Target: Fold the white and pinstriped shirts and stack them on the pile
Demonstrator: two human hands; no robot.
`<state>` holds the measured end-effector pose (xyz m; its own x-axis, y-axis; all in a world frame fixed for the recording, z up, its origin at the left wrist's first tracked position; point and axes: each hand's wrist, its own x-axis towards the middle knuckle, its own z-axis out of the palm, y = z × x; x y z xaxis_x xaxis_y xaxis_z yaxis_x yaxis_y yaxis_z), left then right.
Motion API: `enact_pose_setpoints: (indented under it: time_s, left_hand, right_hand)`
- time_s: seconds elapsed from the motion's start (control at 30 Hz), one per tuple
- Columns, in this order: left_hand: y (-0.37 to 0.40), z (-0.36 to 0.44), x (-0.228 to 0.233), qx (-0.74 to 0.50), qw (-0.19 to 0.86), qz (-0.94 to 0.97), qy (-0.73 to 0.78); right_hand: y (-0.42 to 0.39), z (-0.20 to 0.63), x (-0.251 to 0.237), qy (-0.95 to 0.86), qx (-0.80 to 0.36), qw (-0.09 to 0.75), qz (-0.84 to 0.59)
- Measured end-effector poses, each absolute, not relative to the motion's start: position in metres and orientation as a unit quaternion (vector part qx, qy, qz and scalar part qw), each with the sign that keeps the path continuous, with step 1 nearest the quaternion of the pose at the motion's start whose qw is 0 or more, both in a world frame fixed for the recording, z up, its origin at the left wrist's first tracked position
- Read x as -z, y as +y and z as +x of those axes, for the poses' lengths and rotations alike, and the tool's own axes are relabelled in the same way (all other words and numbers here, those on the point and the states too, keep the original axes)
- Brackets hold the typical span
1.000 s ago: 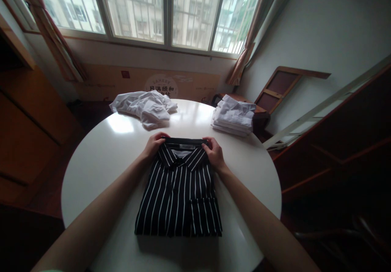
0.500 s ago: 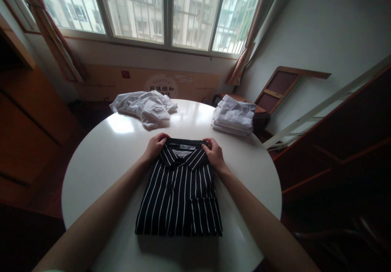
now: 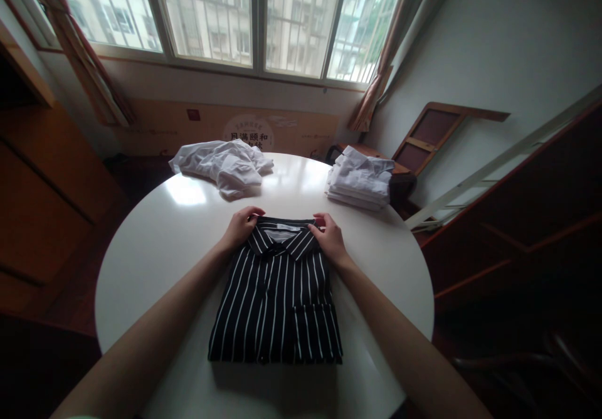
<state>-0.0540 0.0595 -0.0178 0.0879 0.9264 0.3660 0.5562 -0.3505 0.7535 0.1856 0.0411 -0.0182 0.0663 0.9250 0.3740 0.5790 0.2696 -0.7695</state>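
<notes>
Two hands at the collar of a folded black striped shirt [image 3: 277,306], centre of frame on the round white bench [image 3: 155,249]. Left hand [image 3: 241,226] and right hand [image 3: 332,238] each pinched on a collar end, likely to square it. Crumpled white shirts [image 3: 221,165] upper left; folded white stack [image 3: 360,184] upper right, kept apart.

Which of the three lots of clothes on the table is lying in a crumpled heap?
The loose white garment at the table's far left. The white stack and the striped shirt are neatly folded.
</notes>
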Motion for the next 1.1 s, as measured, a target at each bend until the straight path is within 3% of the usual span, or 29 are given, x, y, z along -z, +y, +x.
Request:
enact_pose_setpoints:
  time_s: [0.2,0.5,1.1]
  left_hand:
    - [0.06,-0.054,0.019,-0.419,0.202,0.728,0.504]
    - [0.059,-0.054,0.015,-0.35,0.19,0.736,0.548]
    - [0.058,-0.052,0.016,-0.295,0.151,0.769,0.547]
  right_hand:
    - [0.034,0.183,0.012,-0.719,-0.075,0.462,-0.514]
    - [0.045,0.185,0.019,-0.711,-0.126,0.366,-0.587]
    - [0.041,0.187,0.018,-0.706,-0.111,0.345,-0.609]
